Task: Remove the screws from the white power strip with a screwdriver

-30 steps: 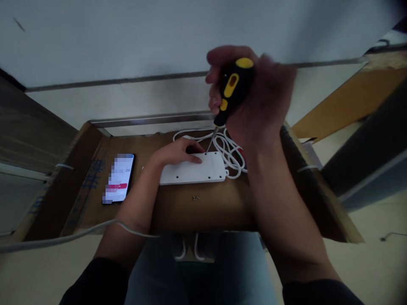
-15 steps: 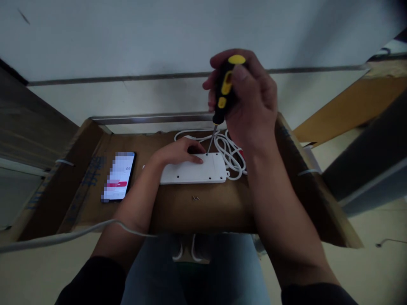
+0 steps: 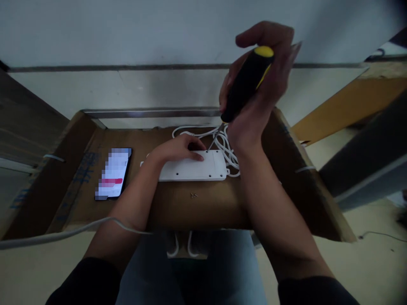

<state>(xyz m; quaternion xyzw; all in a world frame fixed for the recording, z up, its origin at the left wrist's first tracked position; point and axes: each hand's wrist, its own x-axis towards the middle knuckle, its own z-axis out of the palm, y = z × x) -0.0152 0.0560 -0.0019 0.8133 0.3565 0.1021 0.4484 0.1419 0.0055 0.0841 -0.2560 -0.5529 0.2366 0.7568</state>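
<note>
A white power strip (image 3: 193,169) lies back side up on a brown cardboard sheet (image 3: 197,207). My left hand (image 3: 178,150) rests on the strip's far left part, fingers curled and pressing it down. My right hand (image 3: 257,89) grips a black and yellow screwdriver (image 3: 246,82), tilted, with its thin shaft reaching down to the strip's far right edge. The strip's coiled white cable (image 3: 222,142) lies just behind it. Loose screws (image 3: 193,195) sit on the cardboard in front of the strip.
A phone (image 3: 112,173) with a lit screen lies on the cardboard at the left. A thin white cord (image 3: 63,233) runs across the near edge, over my left forearm. A white wall rises behind. Wooden boards and a dark panel stand at the right.
My right hand has turned and the screwdriver handle now leans further right, with the fingers loosened at the top. The view shifted slightly. My left hand stays on the power strip.
</note>
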